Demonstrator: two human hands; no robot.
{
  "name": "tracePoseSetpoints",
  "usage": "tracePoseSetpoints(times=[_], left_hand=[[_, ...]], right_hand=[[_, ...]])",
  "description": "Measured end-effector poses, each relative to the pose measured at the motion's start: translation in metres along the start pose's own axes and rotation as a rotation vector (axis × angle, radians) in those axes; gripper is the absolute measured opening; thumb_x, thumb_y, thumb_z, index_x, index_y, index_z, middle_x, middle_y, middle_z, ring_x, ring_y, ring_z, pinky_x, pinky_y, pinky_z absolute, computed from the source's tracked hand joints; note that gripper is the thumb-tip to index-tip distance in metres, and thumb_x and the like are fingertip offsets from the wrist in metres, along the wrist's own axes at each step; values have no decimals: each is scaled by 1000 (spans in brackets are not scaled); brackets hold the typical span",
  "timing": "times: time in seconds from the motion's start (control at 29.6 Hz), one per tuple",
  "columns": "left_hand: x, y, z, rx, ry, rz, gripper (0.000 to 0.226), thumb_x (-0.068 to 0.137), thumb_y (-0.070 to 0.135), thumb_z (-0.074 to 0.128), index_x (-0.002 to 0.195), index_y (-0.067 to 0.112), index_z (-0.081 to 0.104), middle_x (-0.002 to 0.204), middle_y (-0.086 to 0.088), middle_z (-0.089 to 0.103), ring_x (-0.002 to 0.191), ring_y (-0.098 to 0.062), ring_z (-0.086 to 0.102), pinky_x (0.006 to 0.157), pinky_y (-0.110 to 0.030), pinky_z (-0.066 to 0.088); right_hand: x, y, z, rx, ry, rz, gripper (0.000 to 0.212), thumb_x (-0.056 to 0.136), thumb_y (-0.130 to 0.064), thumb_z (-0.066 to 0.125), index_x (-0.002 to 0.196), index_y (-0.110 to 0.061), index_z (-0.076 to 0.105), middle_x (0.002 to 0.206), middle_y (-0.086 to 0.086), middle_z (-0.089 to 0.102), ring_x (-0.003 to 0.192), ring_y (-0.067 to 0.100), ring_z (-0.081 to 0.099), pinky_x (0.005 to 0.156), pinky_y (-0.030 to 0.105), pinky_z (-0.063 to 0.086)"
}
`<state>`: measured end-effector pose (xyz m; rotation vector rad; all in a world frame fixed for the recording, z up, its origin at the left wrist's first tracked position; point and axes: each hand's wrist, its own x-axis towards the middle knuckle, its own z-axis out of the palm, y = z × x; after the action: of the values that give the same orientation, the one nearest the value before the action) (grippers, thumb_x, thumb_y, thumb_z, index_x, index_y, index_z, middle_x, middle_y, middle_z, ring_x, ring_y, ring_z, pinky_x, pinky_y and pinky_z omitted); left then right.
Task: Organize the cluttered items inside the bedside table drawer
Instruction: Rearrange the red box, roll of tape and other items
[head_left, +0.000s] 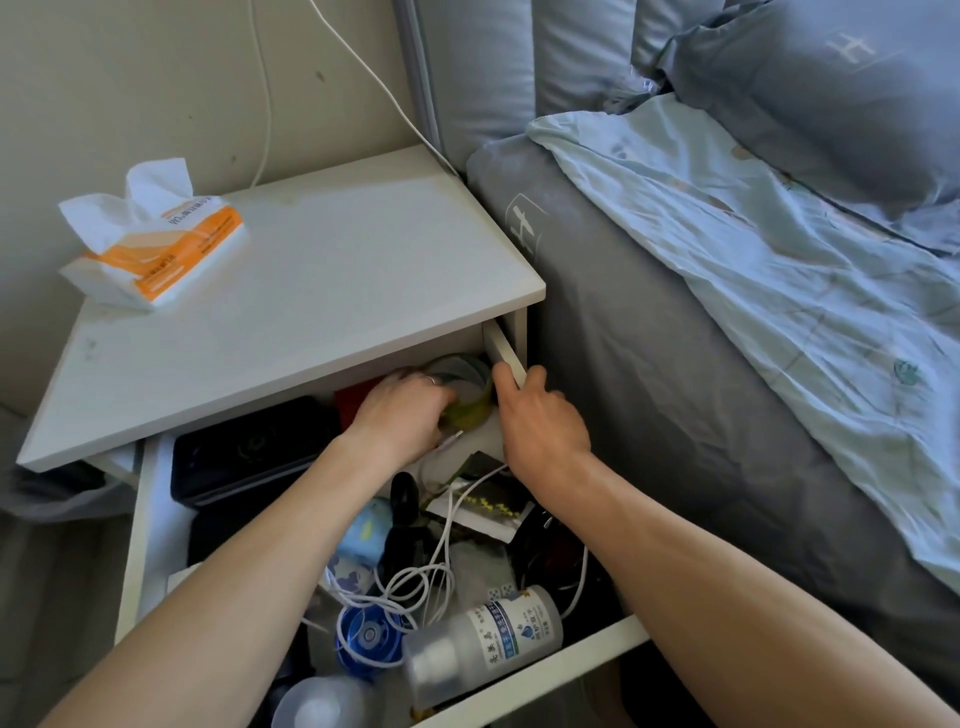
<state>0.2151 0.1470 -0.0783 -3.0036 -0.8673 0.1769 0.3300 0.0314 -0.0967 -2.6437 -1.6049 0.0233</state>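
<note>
In the head view, a tape roll (467, 387), round and glossy, is gripped by the left hand (402, 415) at twelve o'clock in the open drawer (136, 525), under the white tabletop (291, 291). The drawer's right side wall is pinched by the right hand (540, 423). A sorting step is judged begun; next, the roll likely needs lifting clear of the tangled white cable (421, 582) and smooth plastic bottle (488, 636) at six o'clock.

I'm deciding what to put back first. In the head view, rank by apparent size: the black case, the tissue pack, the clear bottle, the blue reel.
1. Black case.
2. Tissue pack and clear bottle: alike; bottle is nearer, so unsure.
3. Blue reel, smallest.
</note>
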Motion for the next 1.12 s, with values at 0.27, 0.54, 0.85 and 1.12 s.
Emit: tracePoseSetpoints(times=[0.27, 0.54, 0.85, 1.12], left_hand=[[10, 6, 25, -78, -19, -90, 32, 102, 38, 40, 112, 24, 68, 118, -10, 69, 120, -27, 59, 121, -46, 16], [0, 5, 48, -398, 278, -90, 20, 95, 25, 63, 109, 16, 73, 112, -4, 70, 119, -22, 57, 120, -38, 12], [-9, 3, 50, -261, 163, -50, 58, 90, 0, 49, 147, 16, 48, 149, -4, 51, 149, -24, 26, 122, -38, 5], [-36, 8, 15, -571, 252, -85, 28, 99, 19, 54, 122, 20, 70, 117, 3, 68, 112, -15, 60, 93, -33, 49]], right_hand=[[-1, 1, 1, 46, -9, 16, 75, 83, -15, 72, 136, -20, 19, 120, 17, 44, 69, 23, 48, 50, 30, 40], [10, 4, 3, 51, -53, 197, 97, 89, -24, 69, 153, -8, -1, 122, 20, 57, 93, 27, 66, 60, 31, 45], [12, 1, 4, 73, -73, 188, 76, 88, -23, 70, 144, -4, 23, 115, 18, 64, 92, 29, 68, 57, 32, 46], [-2, 9, -24, 435, -50, 183, 33, 89, -28, 65, 112, -9, 52, 106, 11, 59, 82, 24, 57, 63, 33, 49]])
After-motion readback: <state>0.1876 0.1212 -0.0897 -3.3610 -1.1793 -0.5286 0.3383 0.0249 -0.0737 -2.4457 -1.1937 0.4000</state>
